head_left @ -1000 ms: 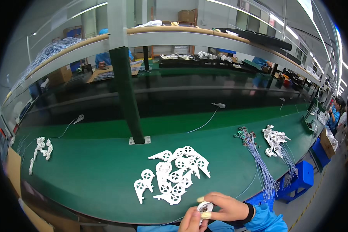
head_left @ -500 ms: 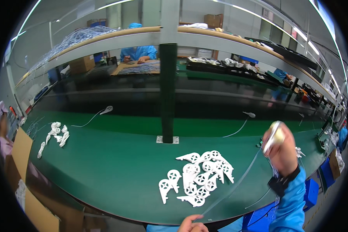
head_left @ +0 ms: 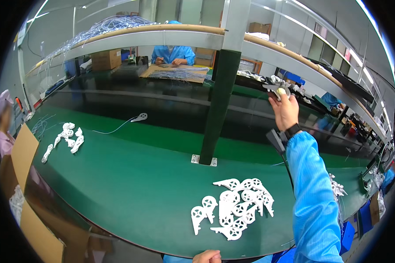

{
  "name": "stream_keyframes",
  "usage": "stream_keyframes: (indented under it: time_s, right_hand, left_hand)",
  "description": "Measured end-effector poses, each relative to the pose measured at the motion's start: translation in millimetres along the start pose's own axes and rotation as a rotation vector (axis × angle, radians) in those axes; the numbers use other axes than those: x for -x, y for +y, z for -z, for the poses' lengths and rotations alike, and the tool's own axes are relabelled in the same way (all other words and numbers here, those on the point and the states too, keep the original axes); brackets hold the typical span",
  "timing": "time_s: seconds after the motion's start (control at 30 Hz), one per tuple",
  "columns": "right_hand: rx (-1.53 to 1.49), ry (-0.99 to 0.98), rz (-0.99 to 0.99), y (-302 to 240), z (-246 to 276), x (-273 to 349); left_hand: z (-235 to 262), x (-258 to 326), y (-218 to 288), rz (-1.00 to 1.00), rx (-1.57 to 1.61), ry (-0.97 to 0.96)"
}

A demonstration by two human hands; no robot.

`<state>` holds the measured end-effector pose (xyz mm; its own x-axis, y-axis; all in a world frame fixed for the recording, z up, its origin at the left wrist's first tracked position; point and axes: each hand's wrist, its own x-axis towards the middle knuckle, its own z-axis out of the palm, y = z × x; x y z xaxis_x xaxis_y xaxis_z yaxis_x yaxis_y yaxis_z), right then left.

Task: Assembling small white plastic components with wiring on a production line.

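My right hand (head_left: 286, 111), arm stretched far over the table, pinches a pale grey, flat piece with a tapered end (head_left: 274, 89). A small yellowish spot shows on it beside the fingertips. The piece looks like the white wheel-shaped parts with tapered arms (head_left: 239, 209) that lie in a loose pile nearer to me. At the table's front edge, my left hand (head_left: 207, 257) is curled closed. What it holds, if anything, is hidden. A similar part with a thin pale cord (head_left: 140, 117) lies farther left.
A green post (head_left: 217, 103) on a metal foot rises from the green table (head_left: 131, 193), carrying a shelf (head_left: 184, 39). More white parts (head_left: 70, 138) lie left, others (head_left: 336, 186) right. Cardboard flaps (head_left: 24, 153) stand at the left edge. A co-worker in blue (head_left: 173, 55) sits opposite.
My right hand has moved up and away from me, over the far side of the table. The cord stretched between my hands no longer shows. The whole view has shifted and tilted.
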<state>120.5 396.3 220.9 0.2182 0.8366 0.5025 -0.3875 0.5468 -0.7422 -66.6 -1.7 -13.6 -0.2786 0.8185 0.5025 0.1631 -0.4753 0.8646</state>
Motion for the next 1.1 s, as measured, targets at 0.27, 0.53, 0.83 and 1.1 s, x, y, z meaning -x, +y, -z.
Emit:
stream_keyframes:
  time_s: [0.27, 0.53, 0.83, 1.1]
  right_hand:
    - [0.764, 0.145, -0.598, 38.9, 63.8, 3.8]
    - [0.818, 0.100, -0.554, -28.6, 177.0, 73.0]
    - [0.728, 0.085, -0.533, -188.0, 238.5, 230.5]
    - [0.858, 0.246, -0.616, -205.0, 314.4, 287.0]
  left_hand:
    - [-0.9, 2.6, -1.0, -0.110, -0.103, 0.025]
    - [0.4, -30.2, 28.5, 0.326, 0.001, -0.167]
    - [-38.8, -92.4, 41.6, -0.382, -1.009, -0.604]
    - [-38.8, -76.4, 43.1, -0.153, -0.805, -0.616]
